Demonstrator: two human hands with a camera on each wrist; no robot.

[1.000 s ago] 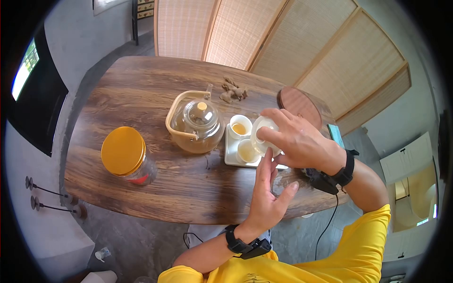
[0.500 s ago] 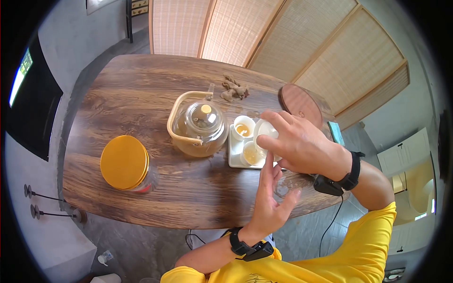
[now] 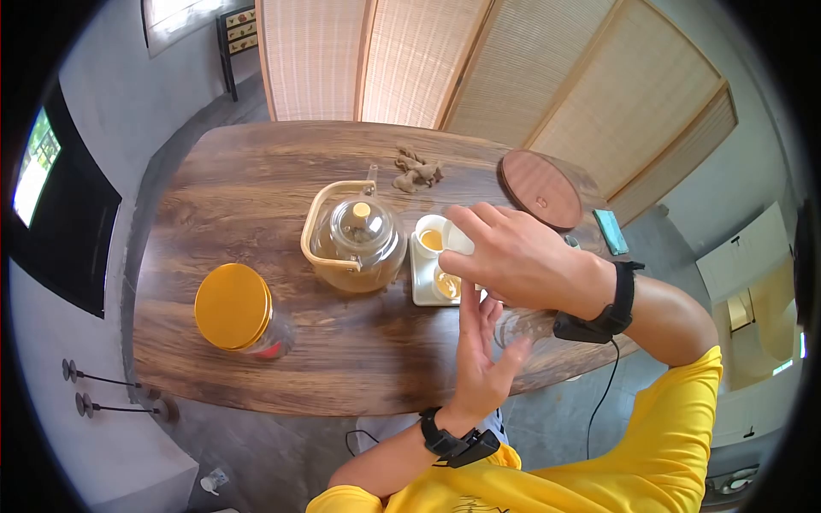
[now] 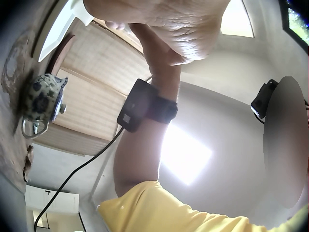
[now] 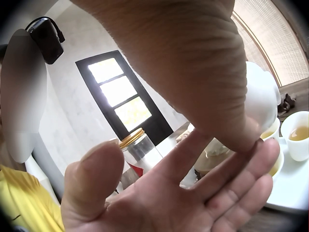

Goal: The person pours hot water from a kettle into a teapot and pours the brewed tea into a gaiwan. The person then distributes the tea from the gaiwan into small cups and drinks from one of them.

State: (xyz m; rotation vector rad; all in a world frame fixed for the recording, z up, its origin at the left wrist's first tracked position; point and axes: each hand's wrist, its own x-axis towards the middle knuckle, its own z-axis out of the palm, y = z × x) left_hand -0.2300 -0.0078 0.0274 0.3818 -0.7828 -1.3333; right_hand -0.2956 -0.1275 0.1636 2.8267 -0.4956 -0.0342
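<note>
My right hand (image 3: 530, 256) grips a white porcelain tea vessel (image 3: 457, 239), tilted over the small white cups; its mouth is mostly hidden. Pale yellow tea lies in the far cup (image 3: 429, 236) and the near cup (image 3: 446, 284). Both stand on a white tray (image 3: 423, 291). My left hand (image 3: 485, 363) is held palm up with its fingers extended, fingertips right below the right hand. In the right wrist view the vessel (image 5: 260, 96) shows its rounded white side beside the cups. Left of the tray stands a glass teapot (image 3: 359, 248) with a wooden handle.
A gold-lidded jar (image 3: 233, 306) stands at the left. Behind the tray are a crumpled brown cloth (image 3: 416, 173) and a round wooden board (image 3: 540, 190). A turquoise packet (image 3: 611, 232) lies at the right edge. The left wrist view shows a blue-and-white teapot (image 4: 43, 99).
The right hand has tipped the vessel further and shifted slightly left over the cups. Its round underside, visible earlier, is now largely covered by the hand. The left hand has stayed beneath.
</note>
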